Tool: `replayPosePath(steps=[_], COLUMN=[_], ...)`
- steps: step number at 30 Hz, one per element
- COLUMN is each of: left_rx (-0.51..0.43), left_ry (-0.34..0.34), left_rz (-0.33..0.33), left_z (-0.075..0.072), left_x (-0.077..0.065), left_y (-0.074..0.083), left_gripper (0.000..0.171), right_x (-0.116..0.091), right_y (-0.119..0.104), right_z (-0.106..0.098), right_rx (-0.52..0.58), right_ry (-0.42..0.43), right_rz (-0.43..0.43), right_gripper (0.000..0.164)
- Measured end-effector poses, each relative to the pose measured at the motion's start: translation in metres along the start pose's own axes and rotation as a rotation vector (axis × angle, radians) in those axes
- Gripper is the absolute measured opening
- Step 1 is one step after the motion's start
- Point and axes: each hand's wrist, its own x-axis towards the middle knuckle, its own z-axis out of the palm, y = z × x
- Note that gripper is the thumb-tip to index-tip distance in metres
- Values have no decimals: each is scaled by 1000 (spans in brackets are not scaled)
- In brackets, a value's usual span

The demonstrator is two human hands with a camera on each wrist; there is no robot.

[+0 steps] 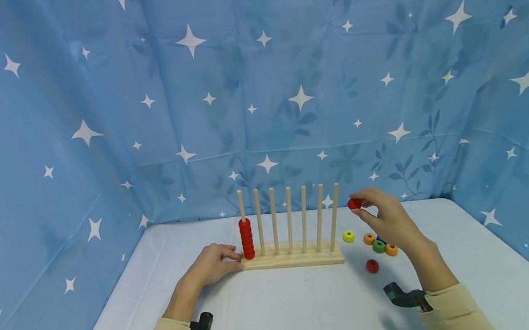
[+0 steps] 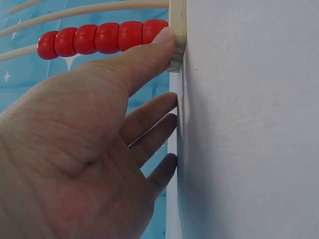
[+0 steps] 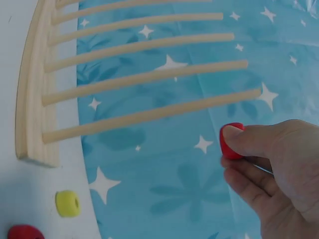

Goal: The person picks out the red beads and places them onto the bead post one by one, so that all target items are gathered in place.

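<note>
A wooden peg stand (image 1: 289, 257) with a row of upright pegs stands on the table. Its leftmost peg carries a stack of several red beads (image 1: 247, 240). My left hand (image 1: 214, 264) holds the left end of the base; in the left wrist view the thumb lies on the wood, and lower fingers reach the tabletop. Up beside the top of the rightmost peg, apart from it, my right hand (image 1: 388, 217) pinches a red bead (image 3: 231, 141) between thumb and fingers. The remaining pegs are bare.
Right of the stand lie loose beads: a yellow bead (image 1: 348, 236), orange beads (image 1: 391, 249), a green bead (image 1: 378, 247), a partly hidden blue bead (image 1: 381, 239) and a red bead (image 1: 372, 266). A blue star-patterned curtain (image 1: 250, 75) hangs behind the white table (image 1: 288, 311).
</note>
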Motion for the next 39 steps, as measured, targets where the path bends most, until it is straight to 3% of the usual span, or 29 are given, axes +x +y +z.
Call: replayPosePath(steps=[12,22,39], left_rx=[-8,-11,-20], left_ry=[6,-6,-6], left_rz=[-7,8,10], left_z=[-1,-1,-1], left_x=[-1,0,0], left_y=[1,-1,1], left_gripper=[21,20,19], right_x=[16,22,32], right_y=[-27,-40,-60], right_z=[8,15,24], right_rx=[114,120,225], right_ry=[247,266,295], right_rz=[-228,-237,-287], right_gripper=[38,39,36])
